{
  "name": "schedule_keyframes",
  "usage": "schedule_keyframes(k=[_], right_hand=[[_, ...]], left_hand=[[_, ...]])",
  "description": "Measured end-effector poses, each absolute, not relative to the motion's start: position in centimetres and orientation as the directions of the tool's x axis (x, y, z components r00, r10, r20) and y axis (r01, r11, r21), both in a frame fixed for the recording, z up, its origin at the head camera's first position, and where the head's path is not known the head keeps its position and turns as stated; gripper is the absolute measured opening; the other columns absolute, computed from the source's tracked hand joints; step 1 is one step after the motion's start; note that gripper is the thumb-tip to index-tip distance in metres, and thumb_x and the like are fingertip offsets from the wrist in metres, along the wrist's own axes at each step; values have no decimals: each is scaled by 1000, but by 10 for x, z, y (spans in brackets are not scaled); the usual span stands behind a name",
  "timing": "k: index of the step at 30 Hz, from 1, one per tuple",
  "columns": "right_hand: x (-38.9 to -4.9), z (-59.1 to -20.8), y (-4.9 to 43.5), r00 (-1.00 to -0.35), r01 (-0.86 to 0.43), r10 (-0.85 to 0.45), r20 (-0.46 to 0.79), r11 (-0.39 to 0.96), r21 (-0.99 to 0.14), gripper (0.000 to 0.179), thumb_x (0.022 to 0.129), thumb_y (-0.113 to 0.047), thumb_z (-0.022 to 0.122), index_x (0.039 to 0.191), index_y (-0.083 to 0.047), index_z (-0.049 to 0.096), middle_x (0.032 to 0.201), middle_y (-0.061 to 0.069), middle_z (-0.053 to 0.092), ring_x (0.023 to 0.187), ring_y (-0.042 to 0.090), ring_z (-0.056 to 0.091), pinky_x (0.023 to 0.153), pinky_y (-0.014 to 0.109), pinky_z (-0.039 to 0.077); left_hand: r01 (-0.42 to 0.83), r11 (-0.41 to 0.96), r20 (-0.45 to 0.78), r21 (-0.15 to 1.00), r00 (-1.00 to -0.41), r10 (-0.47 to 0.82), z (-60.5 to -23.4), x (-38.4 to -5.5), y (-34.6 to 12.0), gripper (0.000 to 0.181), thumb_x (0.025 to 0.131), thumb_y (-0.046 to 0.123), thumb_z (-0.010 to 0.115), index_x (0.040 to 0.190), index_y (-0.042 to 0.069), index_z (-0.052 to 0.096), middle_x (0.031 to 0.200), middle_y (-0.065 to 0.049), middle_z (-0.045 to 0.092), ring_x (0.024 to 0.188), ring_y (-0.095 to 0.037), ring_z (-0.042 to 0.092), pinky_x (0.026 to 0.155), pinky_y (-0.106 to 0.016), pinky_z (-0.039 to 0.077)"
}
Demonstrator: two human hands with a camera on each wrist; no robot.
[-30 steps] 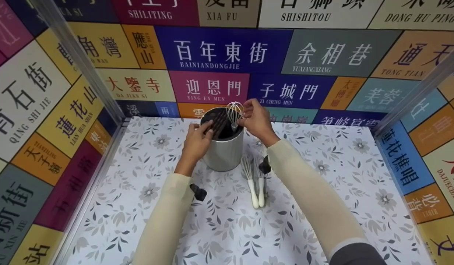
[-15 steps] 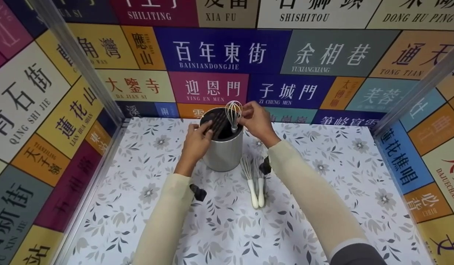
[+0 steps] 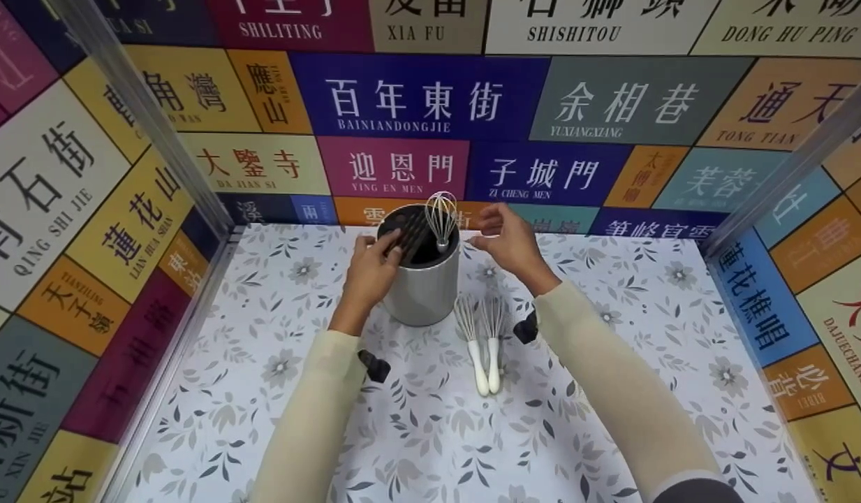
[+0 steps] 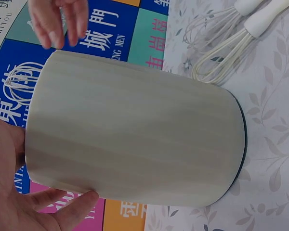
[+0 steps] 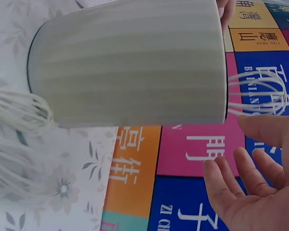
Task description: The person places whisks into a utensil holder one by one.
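Note:
A light grey ribbed utensil holder (image 3: 422,297) with a dark slotted insert stands upright on the table. My left hand (image 3: 371,271) grips its left rim, with fingers against the outer wall in the left wrist view. A whisk (image 3: 440,218) stands in the holder's right side, its wire loops above the rim and its handle hidden inside. To the right of the holder, my right hand (image 3: 512,243) is held in the air with fingers relaxed, apart from the whisk. The right wrist view shows nothing held in that hand (image 5: 253,185).
Two whisks with cream handles, one on the left (image 3: 476,356) and one on the right (image 3: 494,353), lie side by side in front of the holder. Colourful lettered panels (image 3: 430,91) surround the flower-patterned table (image 3: 276,419) at the back and sides.
My right hand has let go of the whisk and drawn away to the right. The whisk stays standing in the holder, and my left hand keeps its grip on the rim.

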State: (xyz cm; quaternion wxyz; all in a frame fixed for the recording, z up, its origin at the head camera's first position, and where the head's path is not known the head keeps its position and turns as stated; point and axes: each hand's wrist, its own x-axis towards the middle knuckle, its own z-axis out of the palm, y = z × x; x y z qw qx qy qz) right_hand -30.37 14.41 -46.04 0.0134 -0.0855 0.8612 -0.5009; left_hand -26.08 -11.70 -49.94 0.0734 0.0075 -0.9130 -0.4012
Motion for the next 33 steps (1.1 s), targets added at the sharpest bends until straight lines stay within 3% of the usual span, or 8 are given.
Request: schedule_keyframes(k=[6,13,20,26,33], right_hand=[[-287,-480,167,-989,-57,-149,-24,514,-856,47,89,-19,77,131,-11,56,123,12,65,109,32,67,89,47,56],[-267,-514,191,-981,10,-152,-123,589,-808,49,91,-29,76,131,-14,53,121,13,63,88,26,68,73,40,56],[-245,-543,204,-971,98,-129,-203,558,-824,57,92,-35,76,135,-11,49,123,17,61,92,35,72,79,44,60],[-228,-565,201,-980,95,-98,-171,529,-843,53,93,-35,75,132,-9,51,116,17,65,92,38,72,73,39,61],[-216,-585,196,-988,89,-55,-143,553,-829,53,92,-35,77,129,-5,54,105,15,70,72,27,73,64,33,57]], left_hand=[[54,680,139,731,-988,-71,-501,-261,-117,42,104,32,54,145,26,60,137,-19,47,117,-37,58,99,-53,47],[47,671,131,740,-989,-75,-500,-260,-116,42,104,33,53,145,26,60,137,-18,47,115,-37,57,98,-53,47],[47,665,128,746,-989,-74,-500,-260,-116,42,104,33,53,145,26,60,137,-18,47,116,-36,57,99,-52,46],[62,657,140,751,-988,-67,-501,-262,-117,42,104,31,54,145,25,60,137,-19,47,116,-35,58,100,-51,46],[61,654,140,754,-988,-69,-503,-262,-118,42,105,33,54,145,26,60,138,-19,47,115,-35,58,100,-51,46]])
